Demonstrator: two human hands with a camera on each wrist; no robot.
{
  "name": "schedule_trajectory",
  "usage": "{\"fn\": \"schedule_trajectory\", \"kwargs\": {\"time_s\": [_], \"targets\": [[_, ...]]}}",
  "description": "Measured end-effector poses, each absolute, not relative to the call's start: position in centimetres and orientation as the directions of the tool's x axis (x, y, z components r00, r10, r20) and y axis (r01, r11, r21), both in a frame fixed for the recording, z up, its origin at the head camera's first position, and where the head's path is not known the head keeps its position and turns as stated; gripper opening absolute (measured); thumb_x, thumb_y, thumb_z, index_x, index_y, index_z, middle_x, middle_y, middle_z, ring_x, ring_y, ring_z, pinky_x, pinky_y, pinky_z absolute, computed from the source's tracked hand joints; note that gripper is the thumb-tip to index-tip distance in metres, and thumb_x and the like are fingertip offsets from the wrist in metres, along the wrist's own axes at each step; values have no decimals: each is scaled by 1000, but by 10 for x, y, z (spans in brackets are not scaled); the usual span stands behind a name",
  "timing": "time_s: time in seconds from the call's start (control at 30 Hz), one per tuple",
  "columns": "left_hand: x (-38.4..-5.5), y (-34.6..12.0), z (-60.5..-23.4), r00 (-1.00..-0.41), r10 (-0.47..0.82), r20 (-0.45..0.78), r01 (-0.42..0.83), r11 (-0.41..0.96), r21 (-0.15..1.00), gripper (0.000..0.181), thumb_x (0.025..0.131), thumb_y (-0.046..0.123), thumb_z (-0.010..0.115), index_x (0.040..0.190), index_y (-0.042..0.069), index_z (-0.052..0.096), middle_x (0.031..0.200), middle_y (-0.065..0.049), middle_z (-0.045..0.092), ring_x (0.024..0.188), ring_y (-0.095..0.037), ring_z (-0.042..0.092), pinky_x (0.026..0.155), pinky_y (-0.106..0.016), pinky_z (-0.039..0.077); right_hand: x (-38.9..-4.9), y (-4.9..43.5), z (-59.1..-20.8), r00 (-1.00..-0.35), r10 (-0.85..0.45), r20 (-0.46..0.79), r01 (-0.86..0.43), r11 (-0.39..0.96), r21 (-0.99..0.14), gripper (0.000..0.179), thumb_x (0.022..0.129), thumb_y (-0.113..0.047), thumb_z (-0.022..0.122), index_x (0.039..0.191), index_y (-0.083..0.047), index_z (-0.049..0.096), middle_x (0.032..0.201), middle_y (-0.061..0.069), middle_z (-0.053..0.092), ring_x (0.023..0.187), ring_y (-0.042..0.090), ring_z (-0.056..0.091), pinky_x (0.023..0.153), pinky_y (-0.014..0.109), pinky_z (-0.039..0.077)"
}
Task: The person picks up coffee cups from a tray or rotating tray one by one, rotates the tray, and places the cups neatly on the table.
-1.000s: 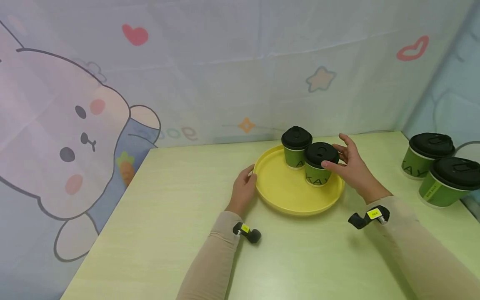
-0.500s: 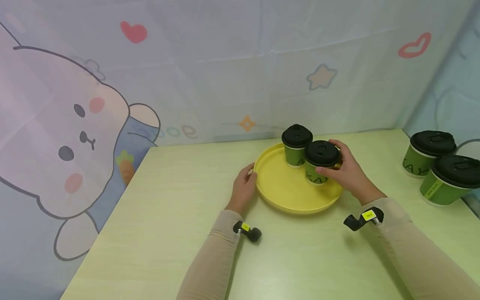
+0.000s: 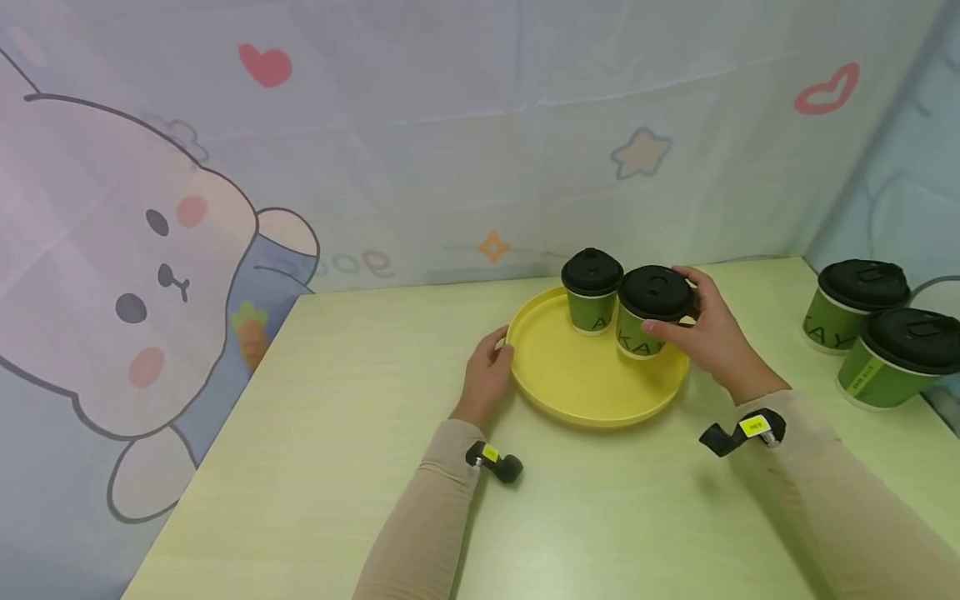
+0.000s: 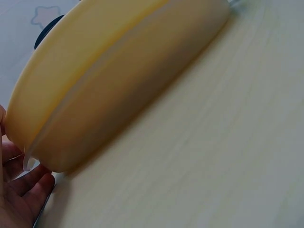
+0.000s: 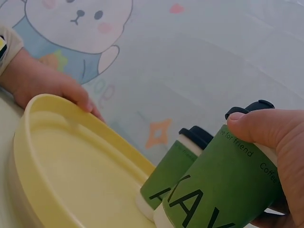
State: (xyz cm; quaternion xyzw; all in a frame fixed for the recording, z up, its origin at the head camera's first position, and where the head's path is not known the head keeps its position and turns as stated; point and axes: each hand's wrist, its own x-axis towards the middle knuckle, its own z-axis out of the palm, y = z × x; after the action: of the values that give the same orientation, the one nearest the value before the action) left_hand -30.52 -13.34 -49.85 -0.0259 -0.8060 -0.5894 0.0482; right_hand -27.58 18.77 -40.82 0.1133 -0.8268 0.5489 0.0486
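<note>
Clamps tapered green paper cup [image 3: 632,337] lid-up, long axis upright, between fingers of right hand [image 3: 722,343]; grips round yellow tray [image 3: 581,379] with left hand [image 3: 487,377].

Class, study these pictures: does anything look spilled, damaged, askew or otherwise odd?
Nothing stands out. No spill shows on the yellow tray or table, and the held cup, the cup beside it and the two cups farther right all have black lids on, with no visible damage.

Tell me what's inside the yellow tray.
A lidded green paper cup stands in the yellow tray; whether a second cup, in the right hand, touches the tray is unclear. Black lids hide their contents.
</note>
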Motion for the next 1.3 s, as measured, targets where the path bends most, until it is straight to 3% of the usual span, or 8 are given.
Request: {"fn": "schedule_trajectory", "kwargs": {"time_s": [0.03, 0.17, 0.33, 0.57, 0.87, 1.13, 1.3], "targets": [[-305, -133, -499, -994, -15, 108, 98, 306, 947, 44, 104, 24, 50, 147, 14, 53, 150, -6, 51, 128, -25, 58, 107, -38, 47, -275, 189, -406, -968, -125, 215, -247, 368, -897, 95, 93, -18, 75, 161, -10, 9, 156, 25, 35, 136, 43, 43, 89, 13, 47], [-305, -133, -499, -994, -16, 104, 94, 305, 948, 44, 104, 24, 50, 147, 15, 53, 150, -6, 51, 128, -25, 58, 107, -39, 47, -271, 193, -399, -966, -70, 248, -255, 381, -889, 93, 94, -18, 74, 161, -9, 10, 154, 24, 36, 132, 39, 45, 89, 12, 46], [-306, -133, -500, -995, -21, 97, 86, 308, 947, 44, 104, 26, 50, 148, 17, 53, 151, -5, 50, 128, -24, 58, 107, -38, 47, -269, 202, -397, -961, 45, 273, -232, 407, -883, 92, 94, -24, 73, 161, -12, 10, 149, 24, 39, 129, 37, 44, 91, 22, 45], [-305, -134, -499, -995, -17, 98, 88, 303, 949, 44, 105, 25, 50, 148, 16, 53, 151, -5, 50, 129, -25, 57, 107, -38, 47, -270, 216, -402, -945, 204, 257, -161, 397, -904, 94, 94, -33, 71, 161, -14, 7, 158, 23, 28, 140, 40, 36, 100, 38, 42], [-304, -133, -498, -996, -15, 93, 84, 304, 949, 44, 104, 26, 50, 148, 17, 52, 151, -5, 50, 128, -24, 58, 108, -38, 46, -274, 230, -412, -926, 320, 199, -87, 331, -940, 93, 93, -41, 70, 159, -21, 7, 163, 15, 20, 146, 28, 29, 114, 41, 34], [-306, -134, -501, -995, -23, 99, 87, 303, 949, 44, 104, 26, 50, 147, 17, 53, 150, -4, 51, 129, -24, 58, 109, -38, 45, -279, 238, -421, -902, 397, 170, -31, 333, -943, 93, 93, -37, 70, 159, -20, 8, 163, 14, 21, 143, 28, 34, 114, 36, 35], [-307, -133, -500, -995, -29, 91, 77, 311, 947, 44, 104, 26, 50, 147, 17, 54, 151, -4, 50, 129, -24, 57, 110, -38, 45, -279, 241, -425, -884, 445, 143, 5, 314, -949, 94, 93, -34, 70, 160, -20, 5, 164, 13, 19, 146, 29, 31, 117, 39, 32]]}}
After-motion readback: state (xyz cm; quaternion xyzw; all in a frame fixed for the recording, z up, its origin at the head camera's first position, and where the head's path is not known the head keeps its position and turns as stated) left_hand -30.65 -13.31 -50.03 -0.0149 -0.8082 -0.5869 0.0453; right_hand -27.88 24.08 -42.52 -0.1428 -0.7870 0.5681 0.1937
